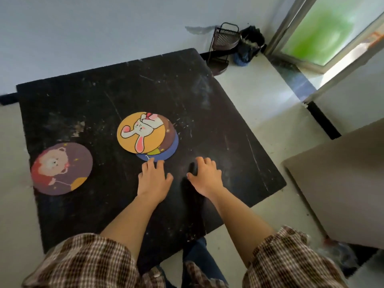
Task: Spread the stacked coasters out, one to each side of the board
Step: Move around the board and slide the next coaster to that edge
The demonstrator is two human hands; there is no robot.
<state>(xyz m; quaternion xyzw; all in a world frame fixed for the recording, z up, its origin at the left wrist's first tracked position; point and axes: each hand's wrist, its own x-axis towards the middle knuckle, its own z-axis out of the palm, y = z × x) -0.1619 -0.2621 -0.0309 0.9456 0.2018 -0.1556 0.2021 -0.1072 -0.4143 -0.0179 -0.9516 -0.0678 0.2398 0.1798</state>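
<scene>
A black square board (99, 96) lies on the floor. Near its middle sits a stack of round coasters: an orange one with a white rabbit (141, 132) on top, a brown one (170, 135) under it, and a blue one (166, 153) at the bottom. A purple coaster with a bear (61, 168) lies alone at the board's left edge. My left hand (153, 176) rests flat, fingers apart, fingertips touching the blue coaster's near rim. My right hand (204, 173) lies open on the bare board to the right of the stack.
A black wire rack (223, 41) and a dark bundle (249, 43) stand in the far corner by a glass door (332, 34). A tan panel (340, 179) lies right of the board. Pale floor surrounds the board.
</scene>
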